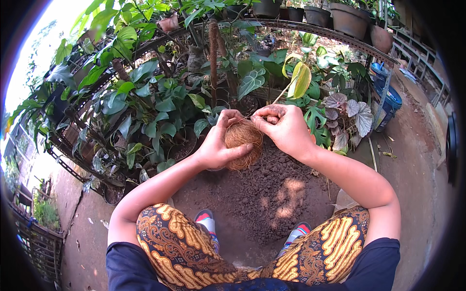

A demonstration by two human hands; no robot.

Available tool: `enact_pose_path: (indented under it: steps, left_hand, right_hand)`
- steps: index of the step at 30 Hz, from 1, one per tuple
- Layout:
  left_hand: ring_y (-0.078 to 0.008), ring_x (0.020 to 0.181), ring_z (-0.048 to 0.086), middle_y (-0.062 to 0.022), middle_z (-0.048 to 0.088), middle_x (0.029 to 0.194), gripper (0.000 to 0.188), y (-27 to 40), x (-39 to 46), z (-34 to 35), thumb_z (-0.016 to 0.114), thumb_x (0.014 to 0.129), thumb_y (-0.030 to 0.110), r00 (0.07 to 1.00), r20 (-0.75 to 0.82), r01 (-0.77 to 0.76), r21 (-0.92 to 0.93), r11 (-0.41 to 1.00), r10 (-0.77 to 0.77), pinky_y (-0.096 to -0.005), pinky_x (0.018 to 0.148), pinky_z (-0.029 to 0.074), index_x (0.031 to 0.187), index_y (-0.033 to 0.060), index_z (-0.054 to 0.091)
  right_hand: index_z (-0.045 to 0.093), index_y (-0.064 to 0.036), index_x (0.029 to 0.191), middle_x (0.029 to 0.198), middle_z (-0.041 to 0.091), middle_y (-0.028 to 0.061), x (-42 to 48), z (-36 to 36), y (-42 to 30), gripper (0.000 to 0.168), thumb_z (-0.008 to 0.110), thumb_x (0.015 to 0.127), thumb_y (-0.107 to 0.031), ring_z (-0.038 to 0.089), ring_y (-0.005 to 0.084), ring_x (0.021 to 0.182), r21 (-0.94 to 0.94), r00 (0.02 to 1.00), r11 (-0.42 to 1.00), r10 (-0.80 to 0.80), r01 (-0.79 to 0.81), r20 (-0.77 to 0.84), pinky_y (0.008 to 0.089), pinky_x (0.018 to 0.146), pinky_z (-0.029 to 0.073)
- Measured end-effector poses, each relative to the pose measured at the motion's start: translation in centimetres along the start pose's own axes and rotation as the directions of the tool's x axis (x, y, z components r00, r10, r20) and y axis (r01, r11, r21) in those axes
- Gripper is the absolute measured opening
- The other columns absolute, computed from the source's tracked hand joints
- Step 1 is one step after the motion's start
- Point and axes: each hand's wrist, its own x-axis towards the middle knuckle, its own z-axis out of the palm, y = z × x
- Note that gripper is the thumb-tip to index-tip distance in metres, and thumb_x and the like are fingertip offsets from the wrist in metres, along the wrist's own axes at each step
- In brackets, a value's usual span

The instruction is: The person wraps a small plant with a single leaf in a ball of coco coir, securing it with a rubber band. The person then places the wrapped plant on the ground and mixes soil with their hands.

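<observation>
A round ball wrapped in brown coconut fibre [243,140] is gripped in my left hand [220,140], with the thumb across its near side and the fingers over its top. At the ball's upper right, my right hand [282,122] pinches a thin strand [249,118] between thumb and forefinger. Whether that strand is thread or loose fibre cannot be told. Soil marks the fingers of my right hand. Below both hands, a heap of dark crumbly soil [265,196] is spread over the ground between my feet.
Leafy potted plants crowd a metal rack [320,31] ahead and to the left, with clay and plastic pots [347,20] on top. Blue buckets [389,102] stand at the right. A yellowing leaf [300,80] rises just beyond my right hand.
</observation>
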Motion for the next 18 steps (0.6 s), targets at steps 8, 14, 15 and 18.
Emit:
enact_pose_path:
  steps: [8,14,15,18]
  left_hand:
    - [-0.0244,0.124,0.057,-0.0176,0.053,0.135,0.089,1.0,-0.4,-0.3,0.086,0.081,0.02,1.0,-0.022,0.002,-0.016,1.0,-0.002,-0.0407,0.107,0.047,0.147,0.0041,0.029]
    - [-0.0207,0.12,0.06,-0.0136,0.061,0.128,0.077,2.1,-0.5,-1.3,0.086,0.08,0.022,1.0,0.026,-0.004,0.024,1.0,0.004,-0.0383,0.105,0.048,0.141,0.0009,0.043]
    - [-0.0202,0.119,0.061,-0.0135,0.062,0.127,0.073,2.1,-0.5,-1.7,0.086,0.08,0.022,1.0,0.023,-0.012,0.055,0.998,0.011,-0.0378,0.105,0.048,0.138,0.0003,0.047]
    - [-0.0195,0.116,0.063,-0.0132,0.064,0.125,0.064,2.7,-0.8,-2.4,0.086,0.079,0.023,1.0,0.014,0.005,0.093,0.996,-0.006,-0.0369,0.104,0.049,0.129,-0.0007,0.055]
  right_hand:
    - [0.076,0.001,0.092,0.081,0.071,0.0151,-0.4,0.5,-0.5,0.013,0.075,0.085,-0.01,0.067,0.0202,0.068,-0.144,0.983,0.973,-0.184,0.183,0.01,0.0335,0.065,0.052]
    - [0.075,0.001,0.091,0.08,0.069,0.0171,-0.5,1.2,-1.3,0.013,0.074,0.083,-0.009,0.069,0.0281,0.072,-0.237,0.966,0.936,-0.252,0.259,0.056,0.0374,0.067,0.054]
    - [0.075,0.001,0.091,0.08,0.069,0.0172,-0.5,1.3,-1.8,0.013,0.074,0.084,-0.009,0.069,0.028,0.071,-0.25,0.965,0.932,-0.254,0.263,0.066,0.0373,0.067,0.054]
    - [0.074,0.002,0.091,0.08,0.069,0.0176,-0.5,1.6,-2.5,0.014,0.073,0.084,-0.01,0.069,0.0277,0.071,-0.244,0.966,0.934,-0.25,0.26,0.07,0.037,0.065,0.053]
